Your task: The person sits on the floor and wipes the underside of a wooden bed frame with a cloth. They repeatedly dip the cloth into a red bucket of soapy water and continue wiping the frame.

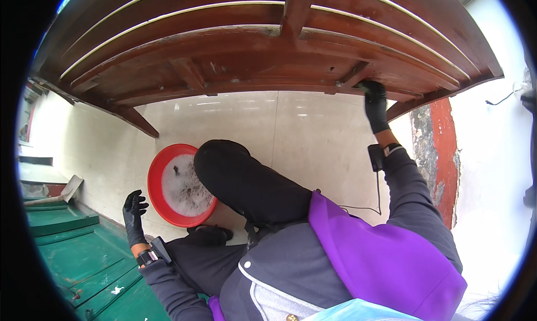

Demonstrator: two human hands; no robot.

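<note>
My right hand (376, 105), in a black glove, is pressed against the lower panel of a red-brown slatted wooden furniture piece (251, 65). A bit of a green scrubbing pad (366, 86) shows at its fingertips; the rest is hidden under the hand. My left hand (135, 214), also gloved in black, hangs in the air with its fingers apart and slightly curled, holding nothing. Just right of it, a red plastic basin (156, 195) stands on the floor. White suds (184, 191) fill it, and a small dark thing (176, 170) pokes through them. My knee covers part of its rim.
A green painted door or panel (84, 254) lies at the lower left, with a long-handled tool (72, 189) at its far end. The furniture's slanted leg (140, 121) stands beyond the basin. A cable (379, 191) hangs from my right wrist device. The wall's red paint (442, 153) is peeling.
</note>
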